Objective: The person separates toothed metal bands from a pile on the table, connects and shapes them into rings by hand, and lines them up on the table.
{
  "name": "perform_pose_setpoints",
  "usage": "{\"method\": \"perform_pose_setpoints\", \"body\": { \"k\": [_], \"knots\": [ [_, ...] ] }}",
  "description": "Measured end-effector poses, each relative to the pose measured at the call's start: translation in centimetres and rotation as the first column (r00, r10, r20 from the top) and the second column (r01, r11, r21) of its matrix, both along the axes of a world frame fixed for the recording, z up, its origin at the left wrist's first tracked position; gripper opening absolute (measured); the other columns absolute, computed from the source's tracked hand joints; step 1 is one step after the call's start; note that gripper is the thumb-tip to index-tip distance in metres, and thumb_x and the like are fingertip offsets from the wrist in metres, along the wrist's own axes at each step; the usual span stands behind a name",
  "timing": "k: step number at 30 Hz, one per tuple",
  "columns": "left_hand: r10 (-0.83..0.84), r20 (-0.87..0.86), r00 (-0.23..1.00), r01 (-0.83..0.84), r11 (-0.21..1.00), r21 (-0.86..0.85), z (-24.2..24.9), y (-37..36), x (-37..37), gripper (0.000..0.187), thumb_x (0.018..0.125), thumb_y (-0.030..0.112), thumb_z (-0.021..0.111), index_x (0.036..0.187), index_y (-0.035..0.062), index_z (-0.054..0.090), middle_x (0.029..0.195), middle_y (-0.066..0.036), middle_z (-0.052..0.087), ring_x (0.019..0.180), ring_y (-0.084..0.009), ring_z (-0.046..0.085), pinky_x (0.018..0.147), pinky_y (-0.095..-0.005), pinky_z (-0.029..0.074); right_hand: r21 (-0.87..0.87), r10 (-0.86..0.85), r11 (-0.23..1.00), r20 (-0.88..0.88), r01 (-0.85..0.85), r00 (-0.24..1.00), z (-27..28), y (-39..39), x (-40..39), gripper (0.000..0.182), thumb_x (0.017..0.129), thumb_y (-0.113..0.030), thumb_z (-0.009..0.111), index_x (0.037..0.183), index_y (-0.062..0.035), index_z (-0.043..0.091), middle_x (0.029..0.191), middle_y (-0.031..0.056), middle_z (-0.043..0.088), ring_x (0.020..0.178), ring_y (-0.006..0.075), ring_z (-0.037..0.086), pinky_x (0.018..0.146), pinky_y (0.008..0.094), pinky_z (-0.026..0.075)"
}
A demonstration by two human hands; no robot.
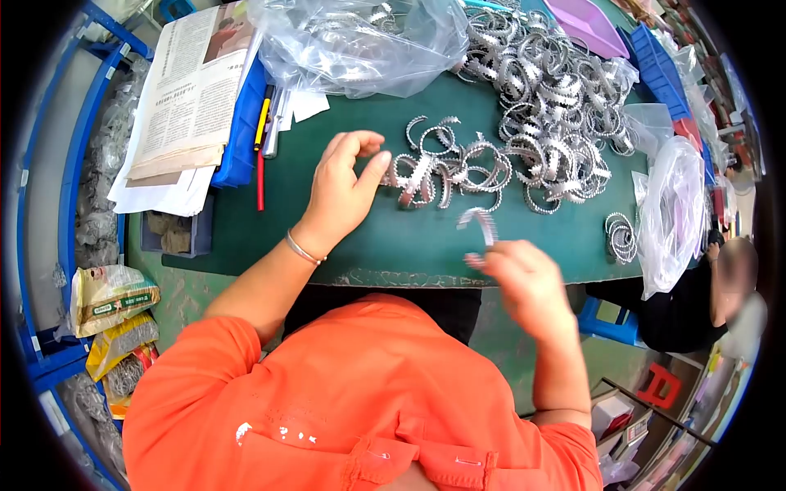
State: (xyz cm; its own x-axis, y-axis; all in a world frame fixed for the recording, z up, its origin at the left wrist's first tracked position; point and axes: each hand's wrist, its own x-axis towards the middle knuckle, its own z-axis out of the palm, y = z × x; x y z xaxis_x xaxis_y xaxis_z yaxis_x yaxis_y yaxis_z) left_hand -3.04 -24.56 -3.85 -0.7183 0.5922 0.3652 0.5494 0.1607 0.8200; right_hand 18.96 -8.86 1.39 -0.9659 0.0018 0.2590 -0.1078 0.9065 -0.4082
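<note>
My right hand (pixel 528 286), slightly blurred, is closed on one toothed C-shaped metal ring (pixel 485 222) close to the table's front edge. The ring's curved end sticks up past the fingertips. My left hand (pixel 340 192) rests over the green table (pixel 270 245), thumb and forefinger spread apart. Its fingertips are right beside a small group of similar toothed metal rings (pixel 487 168), some overlapping each other. A much larger heap of these rings (pixel 544 98) lies behind and to the right. A few more rings (pixel 621 237) sit together near the right edge.
Clear plastic bags (pixel 360 49) (pixel 675 213) lie at the back and right. Newspaper (pixel 192 90) covers a blue bin (pixel 240 139) at left, beside pens (pixel 262 131). A purple tray (pixel 585 24) stands at the back. Another person (pixel 679 311) sits at right.
</note>
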Motion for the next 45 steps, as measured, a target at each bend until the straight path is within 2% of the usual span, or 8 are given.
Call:
{"method": "perform_pose_setpoints", "body": {
  "k": [2,5,13,22,25,29,34,45],
  "knots": [
    [-0.014,0.081,0.997,0.016,1.000,-0.023,1.1,-0.5,0.3,0.033,0.079,0.017,0.067,0.106,0.0032,0.054,0.105,-0.011,0.055,0.099,-0.0221,0.054,0.085,-0.0337,0.043,0.034,0.022,0.999,0.041,-0.024,0.999,-2.1,-1.9,-1.2,0.026,0.060,0.005,0.058,0.085,-0.0032,0.056,0.090,0.0075,0.058,0.078,0.0275,0.057,0.065,0.0328,0.048],
    [-0.194,-0.303,0.933,0.161,0.978,-0.131,2.0,-1.0,2.1,0.063,0.067,0.031,0.075,0.118,0.0076,0.047,0.112,-0.014,0.048,0.106,-0.0338,0.045,0.092,-0.0408,0.036,-0.098,-0.032,0.995,0.004,0.032,0.999,-2.1,-2.8,-2.5,0.026,0.067,0.002,0.060,0.092,-0.0043,0.057,0.097,0.0087,0.058,0.081,0.0276,0.058,0.066,0.0347,0.049],
    [-0.168,-0.088,0.982,0.154,0.977,-0.147,-0.4,-1.0,2.5,0.040,0.075,0.010,0.066,0.112,0.0041,0.053,0.104,-0.012,0.055,0.091,-0.0272,0.056,0.081,-0.0338,0.045,-0.023,-0.534,0.845,-0.074,0.534,0.842,-4.7,1.0,-4.8,0.021,0.076,-0.004,0.062,0.096,-0.0043,0.058,0.088,0.0124,0.052,0.082,0.0315,0.054,0.069,0.0385,0.046],
    [0.028,-0.004,1.000,-0.028,0.999,-0.022,-0.7,-0.9,0.6,0.033,0.076,0.009,0.066,0.106,0.0023,0.055,0.105,-0.013,0.053,0.090,-0.0271,0.053,0.077,-0.0346,0.044,-0.018,-0.334,0.942,-0.173,0.336,0.927,-1.0,1.4,-4.7,0.012,0.067,0.002,0.065,0.074,-0.0025,0.056,0.080,0.0083,0.056,0.073,0.0292,0.047,0.066,0.0371,0.040],
    [-0.088,-0.402,0.911,0.068,0.996,-0.064,0.7,-1.2,1.6,0.044,0.068,0.012,0.074,0.108,0.0046,0.056,0.115,-0.011,0.052,0.100,-0.0276,0.051,0.081,-0.0336,0.043,-0.089,-0.300,0.951,-0.020,0.297,0.954,0.8,1.3,-4.3,0.012,0.068,0.002,0.065,0.073,-0.0036,0.056,0.065,0.0063,0.054,0.063,0.0269,0.045,0.062,0.0344,0.037],
    [-0.221,-0.226,0.949,0.197,0.973,-0.122,0.0,0.1,2.0,0.040,0.073,0.010,0.070,0.110,0.0054,0.057,0.109,-0.012,0.055,0.099,-0.0276,0.052,0.086,-0.0345,0.041,-0.218,-0.243,0.954,-0.150,0.207,0.958,3.5,1.2,-5.0,0.012,0.068,0.003,0.065,0.076,-0.0043,0.059,0.068,0.0055,0.056,0.064,0.0240,0.046,0.062,0.0318,0.037],
    [-0.213,-0.124,0.969,0.204,0.976,-0.081,-1.7,1.2,0.3,0.017,0.082,0.007,0.060,0.097,0.0005,0.061,0.097,-0.011,0.057,0.082,-0.0210,0.058,0.068,-0.0273,0.047,-0.911,-0.583,0.362,-0.055,0.199,0.810,0.0,2.2,-6.3,0.009,0.084,-0.003,0.060,0.093,0.0010,0.062,0.078,-0.0029,0.057,0.066,0.0029,0.046,0.058,0.0158,0.035],
    [-0.285,0.111,0.952,0.285,0.958,0.023,0.2,-1.0,3.0,0.028,0.076,0.003,0.067,0.102,0.0007,0.056,0.092,-0.007,0.054,0.065,-0.0094,0.052,0.055,-0.0197,0.042,-0.952,-0.563,0.294,-0.104,0.081,0.820,-1.0,0.7,-6.8,0.012,0.088,-0.007,0.056,0.094,0.0021,0.061,0.079,0.0029,0.059,0.065,0.0079,0.053,0.058,0.0195,0.042]
  ]
}}
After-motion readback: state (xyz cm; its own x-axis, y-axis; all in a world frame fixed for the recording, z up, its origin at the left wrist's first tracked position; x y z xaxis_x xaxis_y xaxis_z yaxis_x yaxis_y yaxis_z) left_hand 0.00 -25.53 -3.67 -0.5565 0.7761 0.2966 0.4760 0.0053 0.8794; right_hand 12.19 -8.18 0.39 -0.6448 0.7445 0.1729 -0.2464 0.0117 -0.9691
